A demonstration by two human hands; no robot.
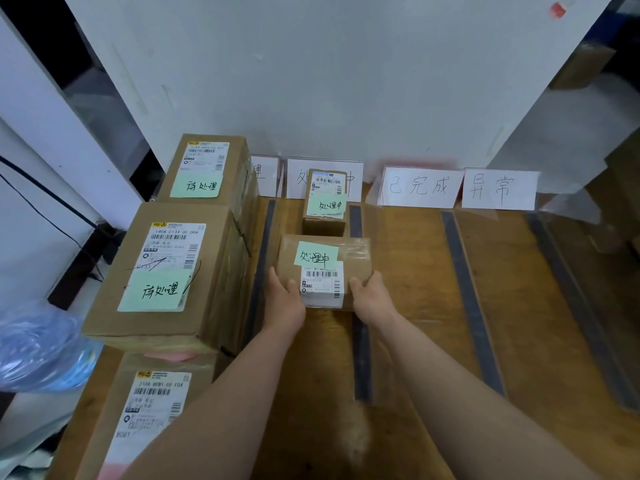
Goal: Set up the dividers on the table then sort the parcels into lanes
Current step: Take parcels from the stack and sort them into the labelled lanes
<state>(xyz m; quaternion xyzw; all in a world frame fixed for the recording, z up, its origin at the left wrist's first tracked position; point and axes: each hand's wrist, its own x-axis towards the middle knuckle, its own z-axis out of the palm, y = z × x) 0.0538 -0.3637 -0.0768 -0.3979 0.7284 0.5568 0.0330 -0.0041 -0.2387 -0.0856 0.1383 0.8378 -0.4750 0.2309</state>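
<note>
1. Both bare forearms reach forward over the table [415, 271], and the hands meet at the near end of a small parcel [323, 271].
2. The left hand [284, 299] grasps the parcel's near left corner, its fingers lying along the left side.
3. The right hand [372, 296] grasps the near right corner, its fingers curled onto the right edge.
4. The small parcel is brown cardboard under glossy clear tape. A green note [316, 254] with handwritten characters is stuck on top, with a white barcode label [322, 284] just below it.
5. It sits in the second lane from the left, between dark dividers [465, 299]. Its right end hides part of the strip on that side. Whether its base touches the table cannot be told.
6. Just behind it in the same lane stands a second small parcel [325, 202] with a like green note.
7. Large parcels [166, 271] fill the leftmost lane.
8. Handwritten signs [420, 187] stand along the far edge.
</note>
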